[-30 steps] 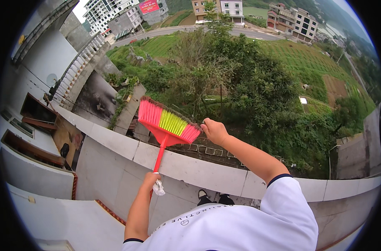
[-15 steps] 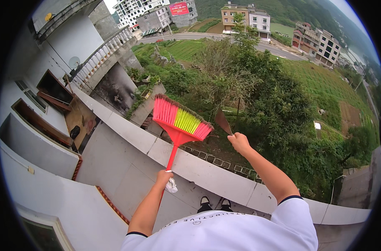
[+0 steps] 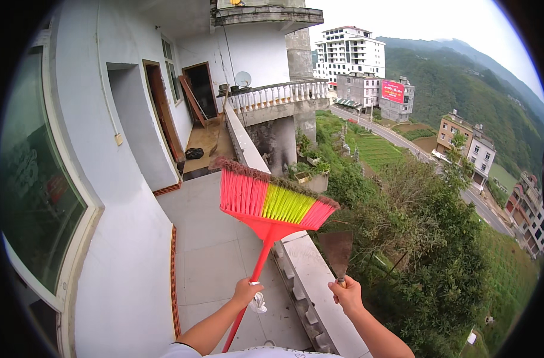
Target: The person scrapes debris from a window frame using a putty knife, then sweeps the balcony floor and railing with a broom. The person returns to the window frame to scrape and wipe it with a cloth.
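A broom (image 3: 271,230) with a red handle and pink and yellow bristles is raised head-up in front of me, its bristle tips dirty brown. My left hand (image 3: 248,292) is closed around its handle, where a crumpled white cloth or tissue (image 3: 257,302) hangs at the grip. To the right, my right hand (image 3: 347,293) grips the short handle of a putty knife (image 3: 336,250), whose wide, rusty-looking blade points up. The blade is apart from the broom head, just right of and below its right end.
A low balcony wall (image 3: 320,286) runs along my right, with trees (image 3: 427,262) and a drop beyond. On the left stand a white house wall (image 3: 128,256) and a glass door (image 3: 39,173). A black bag (image 3: 194,153) lies farther along the tiled floor (image 3: 209,268).
My view has swung left and up, along the balcony. Both hands keep hold of the broom and the putty knife; the blade now shows more broadly and upright.
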`<state>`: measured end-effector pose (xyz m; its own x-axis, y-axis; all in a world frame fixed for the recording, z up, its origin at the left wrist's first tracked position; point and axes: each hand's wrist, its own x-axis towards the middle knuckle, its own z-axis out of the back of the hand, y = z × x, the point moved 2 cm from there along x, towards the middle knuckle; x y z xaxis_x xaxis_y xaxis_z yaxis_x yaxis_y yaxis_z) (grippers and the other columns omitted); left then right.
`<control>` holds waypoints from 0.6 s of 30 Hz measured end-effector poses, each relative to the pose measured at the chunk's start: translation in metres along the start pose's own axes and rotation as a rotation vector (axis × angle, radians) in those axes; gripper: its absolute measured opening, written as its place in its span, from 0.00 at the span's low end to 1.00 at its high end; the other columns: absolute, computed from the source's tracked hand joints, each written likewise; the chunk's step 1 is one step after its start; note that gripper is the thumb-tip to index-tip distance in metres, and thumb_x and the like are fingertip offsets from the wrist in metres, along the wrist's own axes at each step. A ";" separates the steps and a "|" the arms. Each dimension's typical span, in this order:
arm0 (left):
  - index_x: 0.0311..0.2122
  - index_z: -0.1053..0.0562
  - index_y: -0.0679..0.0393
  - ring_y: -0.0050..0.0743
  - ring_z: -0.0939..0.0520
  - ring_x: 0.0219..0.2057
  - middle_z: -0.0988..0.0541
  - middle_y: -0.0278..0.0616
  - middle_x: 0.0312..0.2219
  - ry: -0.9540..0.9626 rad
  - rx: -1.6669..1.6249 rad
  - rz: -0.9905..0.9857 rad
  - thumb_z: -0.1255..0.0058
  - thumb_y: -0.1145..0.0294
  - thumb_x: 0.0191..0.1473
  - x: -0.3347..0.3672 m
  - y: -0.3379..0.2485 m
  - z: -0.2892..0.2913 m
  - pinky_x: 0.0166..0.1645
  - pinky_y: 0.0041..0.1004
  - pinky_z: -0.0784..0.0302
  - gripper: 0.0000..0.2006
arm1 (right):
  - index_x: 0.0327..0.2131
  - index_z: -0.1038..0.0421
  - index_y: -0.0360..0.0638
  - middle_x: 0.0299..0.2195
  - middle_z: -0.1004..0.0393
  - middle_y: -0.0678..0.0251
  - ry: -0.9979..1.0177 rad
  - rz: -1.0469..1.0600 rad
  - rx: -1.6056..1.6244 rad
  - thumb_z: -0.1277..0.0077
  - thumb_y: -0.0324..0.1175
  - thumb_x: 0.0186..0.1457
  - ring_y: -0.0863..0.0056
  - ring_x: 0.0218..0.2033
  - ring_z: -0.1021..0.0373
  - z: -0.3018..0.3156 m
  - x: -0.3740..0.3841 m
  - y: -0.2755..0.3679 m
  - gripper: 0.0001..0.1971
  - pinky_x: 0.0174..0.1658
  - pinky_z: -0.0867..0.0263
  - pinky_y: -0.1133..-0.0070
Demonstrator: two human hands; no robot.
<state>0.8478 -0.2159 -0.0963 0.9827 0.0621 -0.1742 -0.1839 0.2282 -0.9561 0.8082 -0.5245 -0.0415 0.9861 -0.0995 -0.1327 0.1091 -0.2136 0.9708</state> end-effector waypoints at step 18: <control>0.27 0.28 0.60 0.21 0.30 0.22 0.27 0.35 0.22 -0.516 0.321 -0.241 0.45 0.69 0.42 -0.139 0.175 0.150 0.28 0.24 0.33 0.08 | 0.30 0.36 0.34 0.15 0.38 0.74 0.274 0.391 -0.311 0.56 0.34 0.56 0.89 0.17 0.44 -0.151 -0.096 0.016 0.11 0.20 0.45 0.87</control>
<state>0.6765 -0.0388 -0.2045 0.8761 0.4133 0.2485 -0.0348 0.5682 -0.8222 0.7342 -0.3715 0.0164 0.9524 0.1511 0.2649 -0.2799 0.0883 0.9560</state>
